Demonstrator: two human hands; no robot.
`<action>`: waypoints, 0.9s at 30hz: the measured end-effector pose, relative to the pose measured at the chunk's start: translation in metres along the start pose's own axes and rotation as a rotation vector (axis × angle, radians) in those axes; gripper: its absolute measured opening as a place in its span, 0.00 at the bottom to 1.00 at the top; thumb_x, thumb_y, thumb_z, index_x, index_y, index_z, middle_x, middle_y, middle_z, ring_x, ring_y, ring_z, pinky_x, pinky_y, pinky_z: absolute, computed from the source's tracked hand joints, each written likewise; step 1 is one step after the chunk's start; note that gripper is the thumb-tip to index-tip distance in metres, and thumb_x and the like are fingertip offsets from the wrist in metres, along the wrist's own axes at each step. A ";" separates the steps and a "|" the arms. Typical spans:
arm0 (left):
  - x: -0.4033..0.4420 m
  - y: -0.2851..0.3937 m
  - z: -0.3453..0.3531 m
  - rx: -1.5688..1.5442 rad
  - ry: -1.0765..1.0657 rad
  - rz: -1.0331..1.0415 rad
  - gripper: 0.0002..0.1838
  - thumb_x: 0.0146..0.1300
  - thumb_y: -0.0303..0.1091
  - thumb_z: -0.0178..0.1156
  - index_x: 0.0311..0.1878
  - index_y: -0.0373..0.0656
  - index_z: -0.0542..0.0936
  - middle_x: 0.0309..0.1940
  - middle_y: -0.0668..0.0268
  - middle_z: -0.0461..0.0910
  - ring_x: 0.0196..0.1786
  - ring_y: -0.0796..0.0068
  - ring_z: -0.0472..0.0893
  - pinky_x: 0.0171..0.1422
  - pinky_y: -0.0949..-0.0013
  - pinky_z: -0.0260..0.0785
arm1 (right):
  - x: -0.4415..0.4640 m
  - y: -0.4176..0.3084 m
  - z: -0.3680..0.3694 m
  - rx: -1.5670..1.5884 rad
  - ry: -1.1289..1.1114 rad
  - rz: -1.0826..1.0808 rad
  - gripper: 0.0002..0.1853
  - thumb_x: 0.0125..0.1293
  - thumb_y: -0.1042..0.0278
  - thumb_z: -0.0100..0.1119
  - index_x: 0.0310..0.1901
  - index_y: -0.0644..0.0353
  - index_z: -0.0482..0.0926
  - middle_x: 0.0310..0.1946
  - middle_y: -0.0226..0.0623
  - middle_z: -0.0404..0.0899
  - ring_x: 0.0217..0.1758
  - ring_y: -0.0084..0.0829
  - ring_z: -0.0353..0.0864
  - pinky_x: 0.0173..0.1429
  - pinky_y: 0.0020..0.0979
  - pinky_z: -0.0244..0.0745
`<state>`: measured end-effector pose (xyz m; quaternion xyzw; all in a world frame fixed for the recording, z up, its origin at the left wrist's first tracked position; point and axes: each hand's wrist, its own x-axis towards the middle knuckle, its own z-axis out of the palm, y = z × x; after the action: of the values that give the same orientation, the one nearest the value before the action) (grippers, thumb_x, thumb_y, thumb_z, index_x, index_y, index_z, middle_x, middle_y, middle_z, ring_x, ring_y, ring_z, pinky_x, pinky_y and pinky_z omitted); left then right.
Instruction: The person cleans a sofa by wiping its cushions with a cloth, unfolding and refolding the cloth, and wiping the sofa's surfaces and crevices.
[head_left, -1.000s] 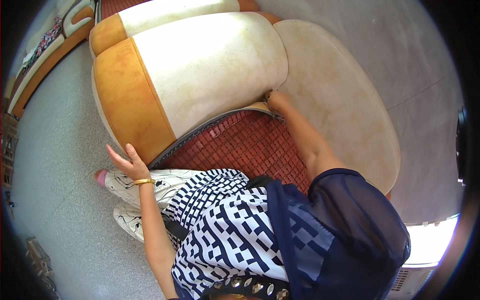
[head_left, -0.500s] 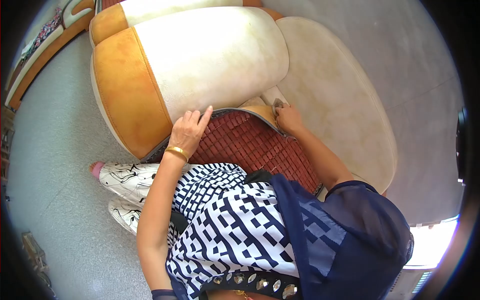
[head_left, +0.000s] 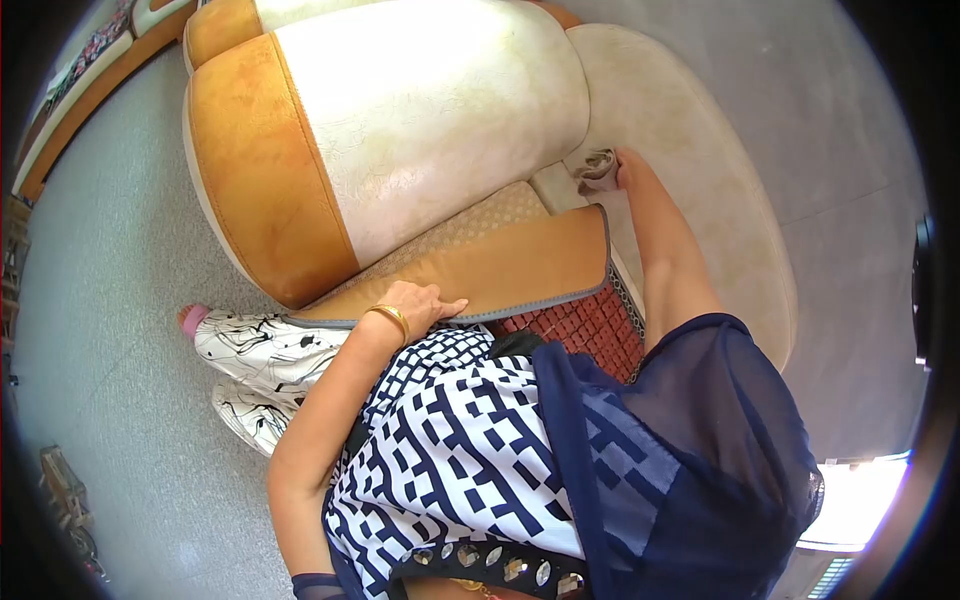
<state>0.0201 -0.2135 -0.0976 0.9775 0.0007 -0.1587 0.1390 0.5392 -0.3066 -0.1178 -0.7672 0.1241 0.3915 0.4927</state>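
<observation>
My left hand (head_left: 418,303) grips the edge of a seat mat (head_left: 500,270), one finger stretched along it. The mat is folded back toward me, showing its smooth tan underside; its red-brown beaded face (head_left: 590,335) shows below the fold. In my right hand (head_left: 628,168) is a crumpled grey-brown cloth (head_left: 600,172), held against the inner side of the beige armrest (head_left: 690,170), near the seat corner. The fingers of that hand are partly hidden. Patterned seat fabric (head_left: 480,222) is uncovered between the mat and the white backrest cushion (head_left: 440,110).
Orange panels (head_left: 255,170) edge the backrest cushion at the left. Grey floor (head_left: 120,330) runs along the left side, and another wood-framed seat (head_left: 90,95) stands at the upper left. A wooden object (head_left: 65,490) is at the lower left. My legs (head_left: 260,350) rest beside the seat.
The mat's far edge has been lifted and folded toward me, uncovering the seat fabric. My left hand moved toward my body with it. My right hand moved up and right with the cloth.
</observation>
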 end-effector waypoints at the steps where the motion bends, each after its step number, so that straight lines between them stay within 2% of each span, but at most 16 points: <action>1: -0.001 0.001 0.000 -0.006 -0.029 0.008 0.31 0.65 0.28 0.45 0.69 0.73 0.63 0.39 0.59 0.77 0.40 0.60 0.82 0.42 0.61 0.74 | 0.061 -0.011 -0.028 -0.365 -0.094 -0.370 0.10 0.62 0.66 0.55 0.39 0.62 0.81 0.44 0.41 0.82 0.43 0.43 0.82 0.48 0.45 0.79; 2: 0.000 0.001 -0.001 -0.011 -0.057 0.014 0.31 0.65 0.29 0.45 0.69 0.73 0.64 0.39 0.59 0.77 0.40 0.60 0.82 0.42 0.61 0.74 | 0.114 -0.006 -0.027 -0.729 -0.189 -0.741 0.10 0.62 0.69 0.54 0.40 0.63 0.81 0.45 0.43 0.82 0.45 0.44 0.82 0.49 0.45 0.79; 3: 0.000 0.000 -0.001 -0.012 -0.061 0.014 0.31 0.65 0.29 0.45 0.69 0.73 0.64 0.39 0.59 0.77 0.40 0.60 0.82 0.42 0.61 0.74 | 0.133 0.000 -0.014 -0.728 -0.191 -0.738 0.10 0.62 0.69 0.54 0.40 0.63 0.81 0.45 0.43 0.82 0.45 0.44 0.82 0.49 0.45 0.79; 5: 0.001 0.000 0.001 -0.027 -0.053 0.014 0.31 0.65 0.29 0.46 0.69 0.73 0.64 0.38 0.59 0.77 0.40 0.60 0.82 0.42 0.61 0.74 | 0.152 0.026 0.036 0.070 -0.081 -0.405 0.13 0.61 0.71 0.51 0.45 0.65 0.80 0.49 0.47 0.81 0.50 0.45 0.80 0.54 0.41 0.77; 6: 0.001 0.000 0.001 -0.031 -0.060 0.015 0.31 0.65 0.29 0.46 0.69 0.73 0.64 0.38 0.59 0.77 0.40 0.60 0.82 0.42 0.61 0.74 | 0.114 0.039 0.063 0.070 -0.080 -0.397 0.13 0.61 0.71 0.51 0.45 0.65 0.80 0.49 0.47 0.81 0.50 0.45 0.80 0.54 0.41 0.77; 7: 0.002 0.000 0.001 -0.031 -0.053 0.005 0.31 0.65 0.29 0.46 0.69 0.73 0.64 0.38 0.59 0.77 0.40 0.60 0.82 0.42 0.61 0.74 | 0.067 0.059 0.104 -0.596 0.545 -0.571 0.17 0.57 0.71 0.54 0.47 0.69 0.80 0.53 0.51 0.78 0.59 0.48 0.76 0.54 0.44 0.74; 9: 0.001 -0.001 0.002 -0.032 -0.049 -0.004 0.31 0.65 0.29 0.47 0.69 0.74 0.64 0.38 0.59 0.77 0.40 0.60 0.82 0.42 0.61 0.74 | -0.011 0.058 0.117 -0.809 0.519 -0.570 0.17 0.59 0.71 0.51 0.48 0.68 0.80 0.52 0.51 0.78 0.55 0.48 0.78 0.54 0.43 0.74; 11: 0.002 0.000 0.003 -0.026 -0.033 -0.026 0.32 0.64 0.28 0.48 0.69 0.74 0.65 0.39 0.59 0.77 0.40 0.61 0.82 0.42 0.61 0.74 | -0.027 0.060 0.113 -1.021 0.500 -0.560 0.18 0.60 0.72 0.47 0.50 0.66 0.80 0.52 0.52 0.79 0.52 0.48 0.80 0.55 0.42 0.74; 13: 0.002 0.002 0.000 -0.026 -0.027 -0.016 0.32 0.63 0.28 0.48 0.68 0.74 0.65 0.39 0.59 0.77 0.40 0.61 0.82 0.42 0.61 0.74 | -0.026 0.052 0.106 -1.317 0.207 -0.487 0.20 0.58 0.68 0.52 0.52 0.62 0.79 0.59 0.49 0.73 0.61 0.48 0.74 0.61 0.41 0.70; 14: 0.001 0.002 -0.001 -0.031 -0.028 -0.019 0.32 0.63 0.27 0.48 0.68 0.73 0.65 0.39 0.59 0.77 0.40 0.61 0.82 0.42 0.61 0.73 | -0.026 0.057 0.107 -1.316 0.218 -0.489 0.20 0.58 0.68 0.52 0.52 0.62 0.79 0.59 0.49 0.73 0.61 0.48 0.74 0.61 0.41 0.70; 16: -0.001 0.003 -0.002 -0.038 -0.030 -0.018 0.33 0.62 0.26 0.49 0.68 0.73 0.65 0.39 0.59 0.77 0.41 0.61 0.82 0.42 0.61 0.73 | -0.034 0.074 0.119 -1.280 0.389 -0.682 0.17 0.58 0.66 0.53 0.47 0.61 0.82 0.53 0.49 0.78 0.57 0.46 0.78 0.58 0.39 0.73; 18: -0.002 0.004 0.001 -0.032 -0.009 -0.031 0.34 0.61 0.26 0.49 0.68 0.73 0.65 0.39 0.58 0.77 0.41 0.61 0.82 0.43 0.61 0.73 | -0.051 0.072 0.122 -1.277 0.323 -0.684 0.17 0.57 0.66 0.54 0.46 0.62 0.83 0.51 0.51 0.79 0.55 0.48 0.78 0.54 0.40 0.74; 20: -0.001 0.003 0.005 -0.033 0.002 -0.029 0.34 0.60 0.25 0.50 0.68 0.73 0.66 0.39 0.58 0.77 0.41 0.61 0.81 0.43 0.61 0.73 | -0.065 0.074 0.126 -1.206 0.196 -0.750 0.14 0.58 0.67 0.53 0.40 0.67 0.82 0.39 0.51 0.83 0.43 0.44 0.83 0.48 0.38 0.75; 21: -0.001 0.002 0.006 -0.034 0.017 -0.030 0.35 0.60 0.25 0.50 0.68 0.73 0.66 0.39 0.58 0.77 0.41 0.60 0.81 0.42 0.61 0.73 | -0.052 0.078 0.122 -1.208 0.197 -0.753 0.14 0.58 0.67 0.53 0.40 0.67 0.82 0.39 0.51 0.83 0.43 0.44 0.83 0.48 0.38 0.75; 23: -0.003 0.003 0.003 -0.037 0.025 -0.041 0.35 0.60 0.25 0.51 0.68 0.73 0.66 0.39 0.58 0.77 0.41 0.60 0.81 0.42 0.61 0.72 | -0.009 0.084 0.110 -0.535 -0.006 -0.635 0.13 0.61 0.66 0.51 0.39 0.65 0.81 0.34 0.44 0.83 0.36 0.38 0.82 0.44 0.35 0.77; 27: -0.004 0.004 0.006 -0.031 0.041 -0.038 0.35 0.59 0.24 0.51 0.67 0.73 0.67 0.38 0.57 0.76 0.41 0.60 0.81 0.42 0.61 0.72 | -0.022 0.081 0.093 -0.153 -0.100 -0.440 0.12 0.63 0.65 0.51 0.41 0.63 0.78 0.31 0.38 0.81 0.31 0.34 0.80 0.40 0.36 0.78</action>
<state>0.0146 -0.2187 -0.1004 0.9780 0.0244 -0.1414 0.1511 0.4334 -0.2707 -0.1753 -0.7904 -0.1005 0.3204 0.5123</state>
